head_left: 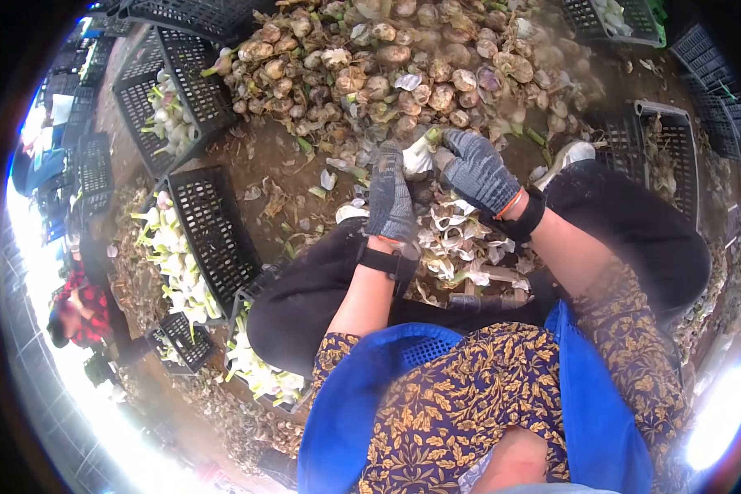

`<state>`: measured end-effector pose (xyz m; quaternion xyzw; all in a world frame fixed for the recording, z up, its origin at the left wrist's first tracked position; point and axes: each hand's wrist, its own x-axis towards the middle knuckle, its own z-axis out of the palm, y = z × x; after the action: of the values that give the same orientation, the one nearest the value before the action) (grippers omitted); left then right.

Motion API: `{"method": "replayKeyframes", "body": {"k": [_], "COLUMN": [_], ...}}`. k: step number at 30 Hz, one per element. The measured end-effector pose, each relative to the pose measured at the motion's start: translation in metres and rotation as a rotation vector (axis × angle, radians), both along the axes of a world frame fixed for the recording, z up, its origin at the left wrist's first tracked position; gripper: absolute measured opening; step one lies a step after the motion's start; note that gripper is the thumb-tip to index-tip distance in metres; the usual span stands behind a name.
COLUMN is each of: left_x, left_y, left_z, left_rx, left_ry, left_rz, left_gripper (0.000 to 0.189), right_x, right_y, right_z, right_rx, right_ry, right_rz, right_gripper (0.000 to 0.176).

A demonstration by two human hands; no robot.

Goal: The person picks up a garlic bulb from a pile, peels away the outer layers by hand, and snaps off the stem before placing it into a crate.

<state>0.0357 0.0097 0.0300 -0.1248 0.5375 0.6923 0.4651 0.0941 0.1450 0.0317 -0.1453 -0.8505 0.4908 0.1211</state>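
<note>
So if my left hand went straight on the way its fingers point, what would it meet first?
Likely the near edge of the garlic heap, ahead of your left hand, though depth there is hard to judge.

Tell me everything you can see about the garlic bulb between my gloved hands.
The garlic bulb is whitish and rounded, with a short, thick, pale green stem. It is held up at a tilt, the stem pointing up and rightward in the picture. The left hand meets its left side; the right hand is close on its right, though exact contact there is unclear. Its underside is hidden.
</note>
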Motion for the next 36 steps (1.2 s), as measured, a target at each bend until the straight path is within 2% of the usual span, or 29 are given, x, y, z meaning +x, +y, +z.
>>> {"method": "replayKeyframes", "body": {"k": [4,6,8,10,11,12,14,15,16,17,18,19,20,22,24,26,27,28,29,30,31,32,34,35,36], "left_x": [0.006,0.009,0.007,0.001,0.005,0.004,0.003,0.004,0.007,0.009,0.008,0.008,0.009,0.007,0.008,0.008,0.008,0.008,0.008,0.008,0.007,0.007,0.004,0.003,0.003], "left_y": [0.006,0.007,0.005,0.006,0.009,0.008,0.007,0.007,0.007,0.008,0.009,0.01,0.01,0.007,0.006,0.004,0.006,0.007,0.005,0.005,0.005,0.005,0.01,0.011,0.012], "left_z": [-0.026,-0.027,-0.019,-0.001,-0.002,-0.002,0.002,0.005,0.009,0.014,0.017,0.02,0.022,0.021,0.02,0.016,0.015,0.015,0.017,0.013,0.006,0.002,0.019,0.022,0.024], "left_rx": [-0.148,-0.146,-0.19,0.155,0.216,0.216,0.335,0.335,0.247,0.159,0.16,0.231,0.302,0.312,0.331,0.366,0.263,0.161,0.082,0.082,0.126,0.168,0.2,0.226,0.249], "left_ry": [0.18,0.86,0.855,0.125,-0.09,-0.09,-0.187,-0.186,0.006,0.198,0.2,0.095,-0.012,-0.06,-0.197,-0.177,-0.106,-0.035,0.084,0.084,0.071,0.056,0.0,-0.07,-0.143], "left_rz": [0.131,0.058,0.041,0.129,0.262,0.263,0.135,0.134,0.085,0.034,0.035,0.11,0.183,0.167,0.236,0.187,0.16,0.136,0.072,0.073,0.142,0.21,0.194,0.235,0.275], "left_gripper": [0.038,0.036,0.036,0.036,0.034,0.034,0.034,0.034,0.034,0.035,0.035,0.034,0.034,0.032,0.032,0.035,0.034,0.033,0.031,0.031,0.029,0.027,0.028,0.028,0.028], "right_x": [-0.001,0.002,-0.001,0.0,0.001,0.001,-0.001,0.0,0.003,0.002,0.001,0.008,0.01,0.012,0.009,0.006,0.008,0.007,0.006,0.006,0.008,0.01,0.013,0.013,0.014], "right_y": [-0.001,-0.003,0.004,0.011,0.011,0.013,0.016,0.012,0.014,0.014,0.015,0.019,0.017,0.011,0.01,0.01,0.01,0.009,0.007,0.005,0.006,0.006,0.007,0.001,0.0], "right_z": [0.0,-0.002,0.006,0.025,0.025,0.022,0.014,0.011,0.011,0.023,0.03,-0.012,-0.006,0.013,0.011,0.008,0.013,0.02,0.026,0.028,0.0,0.005,0.028,0.037,0.037], "right_rx": [0.028,0.147,0.106,-0.585,-0.557,-0.556,-0.255,-0.089,-0.091,-0.294,-0.494,-0.808,-0.808,-1.624,-1.652,-1.418,-1.228,-1.227,-0.949,-0.67,0.034,0.032,-0.949,-1.292,-1.294], "right_ry": [-0.065,0.065,0.029,-0.283,-0.303,-0.304,-0.254,-0.106,-0.107,-0.198,-0.287,-0.208,-0.209,-0.319,-0.308,-0.334,-0.323,-0.323,-0.309,-0.29,0.103,0.102,-0.194,-0.264,-0.269], "right_rz": [0.016,-0.048,-0.011,0.063,0.051,0.052,0.142,0.113,0.111,0.103,0.098,0.232,0.23,-0.206,-0.239,-0.178,-0.109,-0.107,0.009,0.12,0.154,0.153,0.147,-0.024,-0.022], "right_gripper": [0.027,0.026,0.025,0.025,0.026,0.026,0.027,0.028,0.028,0.025,0.022,0.016,0.016,0.013,0.014,0.017,0.022,0.022,0.023,0.025,0.025,0.025,0.022,0.019,0.019]}}
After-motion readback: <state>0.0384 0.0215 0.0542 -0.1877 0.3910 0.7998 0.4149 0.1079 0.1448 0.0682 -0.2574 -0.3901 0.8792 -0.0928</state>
